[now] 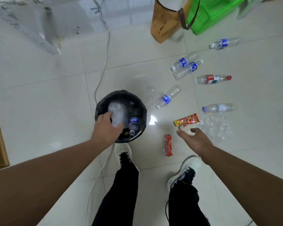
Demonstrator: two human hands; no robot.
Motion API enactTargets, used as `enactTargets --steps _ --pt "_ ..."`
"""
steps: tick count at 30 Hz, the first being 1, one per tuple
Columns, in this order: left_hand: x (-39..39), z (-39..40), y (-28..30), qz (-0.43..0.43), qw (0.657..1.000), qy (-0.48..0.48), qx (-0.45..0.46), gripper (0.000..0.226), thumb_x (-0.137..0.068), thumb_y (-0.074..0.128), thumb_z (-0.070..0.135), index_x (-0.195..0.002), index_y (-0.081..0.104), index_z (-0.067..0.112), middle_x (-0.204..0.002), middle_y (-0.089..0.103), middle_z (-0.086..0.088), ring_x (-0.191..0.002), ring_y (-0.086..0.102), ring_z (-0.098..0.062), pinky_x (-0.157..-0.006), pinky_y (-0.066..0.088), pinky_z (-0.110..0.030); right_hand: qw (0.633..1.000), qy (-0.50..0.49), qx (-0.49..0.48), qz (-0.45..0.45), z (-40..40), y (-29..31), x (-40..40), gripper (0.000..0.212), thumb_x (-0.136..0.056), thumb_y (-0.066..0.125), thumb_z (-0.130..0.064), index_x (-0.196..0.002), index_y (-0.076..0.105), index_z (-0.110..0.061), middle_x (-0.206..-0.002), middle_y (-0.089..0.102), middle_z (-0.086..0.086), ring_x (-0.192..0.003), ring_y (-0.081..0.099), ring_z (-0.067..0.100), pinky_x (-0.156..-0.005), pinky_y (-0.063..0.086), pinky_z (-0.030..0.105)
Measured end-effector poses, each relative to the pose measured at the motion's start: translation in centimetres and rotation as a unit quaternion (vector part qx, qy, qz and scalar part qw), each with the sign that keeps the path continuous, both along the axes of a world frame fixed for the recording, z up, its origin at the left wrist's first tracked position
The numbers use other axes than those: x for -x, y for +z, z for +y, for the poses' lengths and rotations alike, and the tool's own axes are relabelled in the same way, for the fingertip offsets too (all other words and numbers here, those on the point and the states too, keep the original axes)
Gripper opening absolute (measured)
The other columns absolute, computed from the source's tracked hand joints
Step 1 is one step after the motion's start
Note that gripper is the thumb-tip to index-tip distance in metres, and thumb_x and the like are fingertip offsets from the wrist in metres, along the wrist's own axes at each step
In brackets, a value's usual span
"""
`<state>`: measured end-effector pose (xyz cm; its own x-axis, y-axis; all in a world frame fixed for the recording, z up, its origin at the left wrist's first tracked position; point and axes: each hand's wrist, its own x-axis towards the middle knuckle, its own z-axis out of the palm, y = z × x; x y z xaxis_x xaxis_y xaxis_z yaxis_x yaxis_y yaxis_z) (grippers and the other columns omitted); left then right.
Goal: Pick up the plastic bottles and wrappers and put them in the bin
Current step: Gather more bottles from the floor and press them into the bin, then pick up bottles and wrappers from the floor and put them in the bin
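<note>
While the left hand (107, 128) reaches over the bin (104, 101) at frame centre, its fingers curl down onto crumpled clear plastic (117, 112) inside; whether the grip is closed on that plastic or only touching it, I cannot tell. A blue-label bottle (133, 124) lies in the bin just right of the hand, neck toward the lower edge. The right hand (196, 139), right of centre, hovers with fingers spread and grip open, holding nothing, its fingertips just beside a red-yellow wrapper (186, 120) on the floor (39, 95). A red wrapper (168, 145) lies left of that hand, near a shoe (183, 170). Clear wrap (217, 126) lies on the floor right of the hand. More bottles lie scattered toward the upper right: a blue-label one (167, 97) near the bin, a pair (186, 66) touching each other, a red-label one (213, 78), a pale one (219, 108), and a far one (224, 43) below a green basket (207, 13).
</note>
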<state>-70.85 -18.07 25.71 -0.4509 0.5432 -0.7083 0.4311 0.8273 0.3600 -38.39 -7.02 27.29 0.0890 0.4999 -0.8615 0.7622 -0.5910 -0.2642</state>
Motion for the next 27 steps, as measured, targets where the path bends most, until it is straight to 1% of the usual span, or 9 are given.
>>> enactTargets --steps 2,4,8,10,14,18,22,25,27 --pt "-2.5 1.5 0.7 0.006 1.0 -0.023 0.002 0.073 -0.094 0.07 0.04 -0.159 0.046 0.019 -0.161 0.043 -0.012 -0.146 0.045 -0.037 -0.119 0.041 -0.055 0.999 -0.03 0.0 -0.01 -0.1 0.8 -3.5 0.091 -0.088 0.072 -0.067 -0.16 0.043 -0.02 -0.159 0.052 0.011 -0.144 0.051 0.034 -0.111 0.042 0.044" --pt "-5.2 2.9 1.3 0.014 0.999 -0.048 -0.002 0.075 -0.094 0.071 0.041 -0.161 0.043 0.022 -0.165 0.04 -0.009 -0.151 0.04 -0.032 -0.122 0.038 -0.051 0.998 -0.062 0.0 -0.014 -0.4 1.4 -6.8 0.093 -0.086 0.074 -0.068 -0.16 0.043 -0.021 -0.158 0.052 0.011 -0.143 0.051 0.034 -0.112 0.043 0.045" --pt "-11.0 5.3 1.6 0.006 0.996 -0.094 -0.007 0.067 -0.092 0.069 0.039 -0.155 0.051 0.025 -0.158 0.045 -0.005 -0.144 0.045 -0.026 -0.12 0.039 -0.041 0.993 -0.113 -0.005 -0.025 -1.4 1.8 -13.3 0.094 -0.084 0.076 -0.068 -0.159 0.044 -0.022 -0.157 0.054 0.01 -0.142 0.052 0.033 -0.099 0.041 0.038" --pt "-14.0 6.1 1.5 0.004 0.994 -0.106 -0.006 0.067 -0.092 0.07 0.039 -0.154 0.051 0.025 -0.157 0.045 -0.004 -0.141 0.049 -0.027 -0.12 0.04 -0.042 0.991 -0.126 -0.003 -0.034 -1.9 1.7 -16.4 0.098 -0.081 0.077 -0.069 -0.16 0.042 -0.023 -0.156 0.055 0.01 -0.141 0.052 0.033 -0.095 0.039 0.036" --pt "-20.0 6.7 1.0 0.009 0.991 -0.131 0.021 0.076 -0.092 0.072 0.045 -0.159 0.044 0.023 -0.161 0.041 -0.007 -0.149 0.042 -0.028 -0.123 0.034 -0.042 0.992 -0.124 -0.002 -0.037 -3.1 1.0 -21.9 0.111 -0.075 0.082 -0.071 -0.165 0.034 -0.028 -0.159 0.05 0.011 -0.144 0.05 0.033 -0.097 0.043 0.038" --pt "-25.8 6.1 0.3 0.004 0.991 -0.127 0.042 0.078 -0.089 0.073 0.05 -0.158 0.045 0.027 -0.157 0.042 -0.009 -0.146 0.046 -0.032 -0.121 0.038 -0.044 0.993 -0.114 0.008 -0.032 -3.5 0.5 -26.3 0.115 -0.072 0.083 -0.073 -0.166 0.032 -0.029 -0.161 0.045 0.013 -0.144 0.051 0.033 -0.097 0.045 0.039" --pt "-30.2 5.5 -0.8 -0.003 0.991 -0.116 0.067 0.082 -0.086 0.074 0.056 -0.159 0.044 0.031 -0.161 0.04 -0.007 -0.147 0.045 -0.035 -0.12 0.039 -0.048 0.993 -0.112 0.01 -0.039 -3.7 -0.1 -29.1 0.116 -0.072 0.083 -0.074 -0.166 0.034 -0.028 -0.16 0.046 0.016 -0.142 0.052 0.036 -0.109 0.051 0.043" --pt "-32.4 5.1 -2.0 -0.004 0.988 -0.118 0.099 0.087 -0.083 0.071 0.064 -0.159 0.041 0.034 -0.162 0.039 -0.007 -0.146 0.044 -0.038 -0.114 0.042 -0.053 0.995 -0.098 0.015 -0.03 -3.4 -0.8 -30.0 0.117 -0.071 0.082 -0.076 -0.166 0.032 -0.03 -0.16 0.043 0.014 -0.142 0.053 0.035 -0.106 0.051 0.041" --pt "-33.5 4.7 -2.6 -0.016 0.99 -0.094 0.108 0.089 -0.08 0.071 0.065 -0.158 0.042 0.034 -0.159 0.042 -0.01 -0.142 0.049 -0.039 -0.113 0.044 -0.05 0.996 -0.077 0.015 -0.03 -2.7 -1.1 -30.1 0.118 -0.069 0.082 -0.077 -0.166 0.032 -0.032 -0.159 0.042 0.014 -0.142 0.052 0.035 -0.107 0.051 0.042"
